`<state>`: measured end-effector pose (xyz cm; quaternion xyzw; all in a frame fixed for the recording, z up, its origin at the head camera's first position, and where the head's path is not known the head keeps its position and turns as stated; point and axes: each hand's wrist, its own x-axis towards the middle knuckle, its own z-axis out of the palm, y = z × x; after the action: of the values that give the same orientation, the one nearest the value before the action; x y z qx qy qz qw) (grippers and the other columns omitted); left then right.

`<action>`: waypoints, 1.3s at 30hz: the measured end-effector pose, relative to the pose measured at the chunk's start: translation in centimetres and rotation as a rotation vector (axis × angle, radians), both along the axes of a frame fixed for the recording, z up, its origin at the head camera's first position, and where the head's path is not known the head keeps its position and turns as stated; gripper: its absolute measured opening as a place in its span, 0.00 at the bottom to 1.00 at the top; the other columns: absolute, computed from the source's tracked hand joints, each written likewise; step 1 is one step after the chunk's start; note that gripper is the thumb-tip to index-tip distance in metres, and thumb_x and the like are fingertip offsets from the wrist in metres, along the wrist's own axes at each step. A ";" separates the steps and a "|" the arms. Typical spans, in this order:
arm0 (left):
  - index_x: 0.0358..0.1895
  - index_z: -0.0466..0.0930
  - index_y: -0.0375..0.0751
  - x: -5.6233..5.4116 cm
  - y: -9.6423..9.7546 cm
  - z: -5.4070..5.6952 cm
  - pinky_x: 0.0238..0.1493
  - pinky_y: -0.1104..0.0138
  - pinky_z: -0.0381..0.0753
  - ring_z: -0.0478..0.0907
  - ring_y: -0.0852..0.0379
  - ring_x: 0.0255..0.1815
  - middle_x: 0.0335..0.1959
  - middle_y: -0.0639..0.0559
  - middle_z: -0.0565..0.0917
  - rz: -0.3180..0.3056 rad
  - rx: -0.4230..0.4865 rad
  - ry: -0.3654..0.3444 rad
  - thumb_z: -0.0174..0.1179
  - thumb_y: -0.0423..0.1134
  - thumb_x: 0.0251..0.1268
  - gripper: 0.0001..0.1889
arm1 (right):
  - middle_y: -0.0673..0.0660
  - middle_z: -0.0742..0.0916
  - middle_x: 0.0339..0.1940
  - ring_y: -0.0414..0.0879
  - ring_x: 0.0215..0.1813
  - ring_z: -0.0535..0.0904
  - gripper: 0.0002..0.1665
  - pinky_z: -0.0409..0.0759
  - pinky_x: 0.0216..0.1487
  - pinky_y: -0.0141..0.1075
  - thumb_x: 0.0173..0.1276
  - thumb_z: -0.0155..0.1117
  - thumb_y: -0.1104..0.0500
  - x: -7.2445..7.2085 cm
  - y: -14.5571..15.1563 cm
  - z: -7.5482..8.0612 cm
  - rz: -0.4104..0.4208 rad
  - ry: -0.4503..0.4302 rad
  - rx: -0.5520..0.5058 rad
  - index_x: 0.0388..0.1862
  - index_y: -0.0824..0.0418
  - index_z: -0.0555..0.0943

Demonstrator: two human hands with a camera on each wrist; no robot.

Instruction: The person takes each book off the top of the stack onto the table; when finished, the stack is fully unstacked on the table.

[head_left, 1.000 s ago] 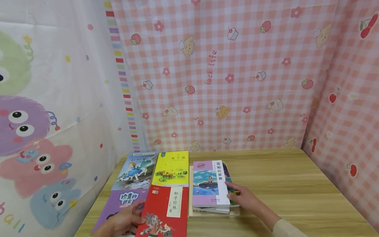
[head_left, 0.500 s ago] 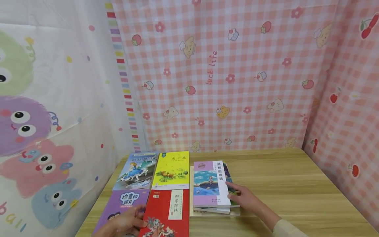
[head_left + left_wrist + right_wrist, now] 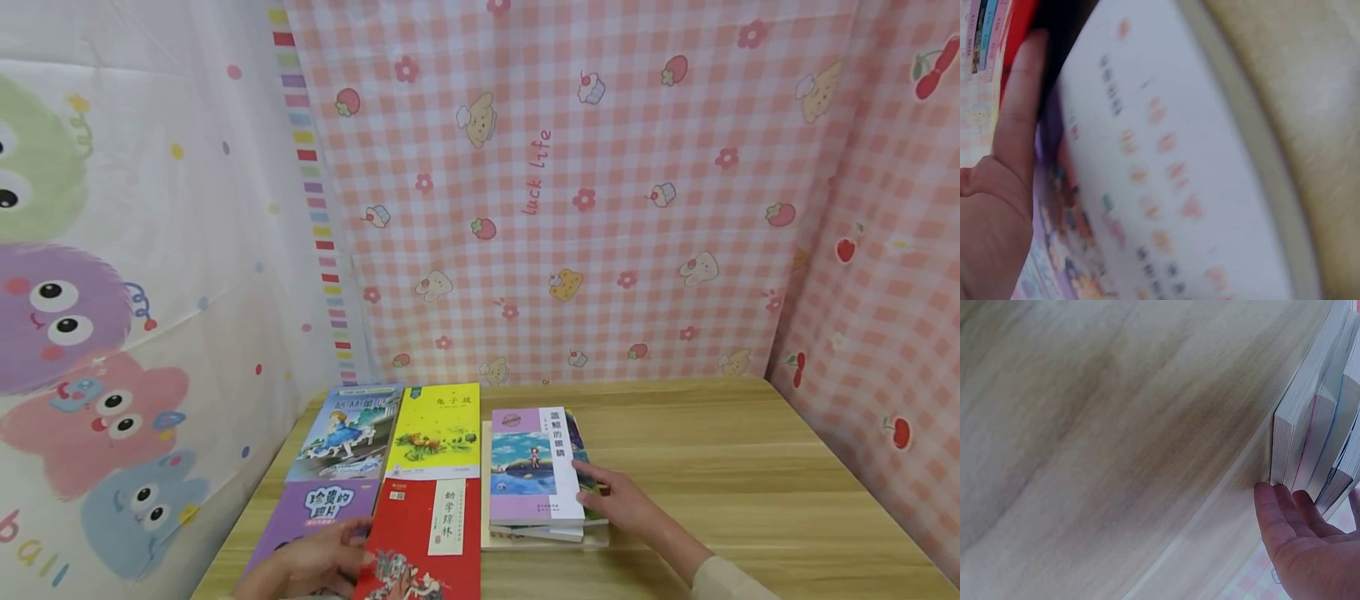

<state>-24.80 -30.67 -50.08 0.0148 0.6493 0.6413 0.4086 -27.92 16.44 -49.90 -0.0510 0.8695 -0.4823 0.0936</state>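
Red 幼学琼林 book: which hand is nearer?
Left. Left hand touches the left edge of the red book; right hand is past its right side, across the book stack.

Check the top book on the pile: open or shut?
Shut: the top book lies with its front cover flat and title up, the right hand at its right edge.

Widest passage noted on the right, where bare wooden tabletop (image 3: 735, 467) is left open beyond the book stack (image 3: 528, 467), though the stack's right edge is blocked by the right hand (image 3: 618, 504). On the left, passage at table level is obstructed by the blue book (image 3: 345, 433), yellow book (image 3: 442, 417), purple book (image 3: 318, 504) and red book (image 3: 408, 525), the purple one being overhung by the left hand (image 3: 322, 562); hardly any gap is seen beside the stack, and far reach is bounded by checked cloth (image 3: 660, 242).
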 end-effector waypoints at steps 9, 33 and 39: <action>0.78 0.44 0.32 -0.2 -0.8 1.2 0.56 0.49 0.79 0.80 0.41 0.55 0.59 0.39 0.79 -0.002 -0.039 0.038 0.50 0.43 0.77 0.36 | 0.75 0.71 0.69 0.71 0.62 0.73 0.31 0.72 0.61 0.61 0.70 0.65 0.58 0.1 0.0 0.0 0.009 0.022 -0.014 0.72 0.56 0.72; 0.76 0.49 0.29 -2.1 0.1 3.4 0.57 0.44 0.77 0.75 0.36 0.61 0.64 0.31 0.73 0.006 -0.139 0.238 0.54 0.45 0.75 0.37 | 0.77 0.71 0.67 0.72 0.65 0.69 0.39 0.68 0.64 0.61 0.70 0.65 0.59 0.3 -0.1 0.2 -0.011 0.035 -0.037 0.75 0.67 0.63; 0.76 0.52 0.30 -3.2 1.7 3.2 0.57 0.46 0.78 0.77 0.39 0.60 0.65 0.32 0.72 0.030 -0.167 0.269 0.58 0.42 0.72 0.37 | 0.76 0.70 0.69 0.72 0.65 0.69 0.39 0.68 0.64 0.62 0.70 0.65 0.58 0.2 -0.1 0.4 -0.014 0.020 -0.038 0.76 0.67 0.62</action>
<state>-28.01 -28.95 -46.92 0.0567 0.7493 0.5835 0.3080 -27.68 16.34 -49.52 -0.0513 0.8615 -0.4987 0.0803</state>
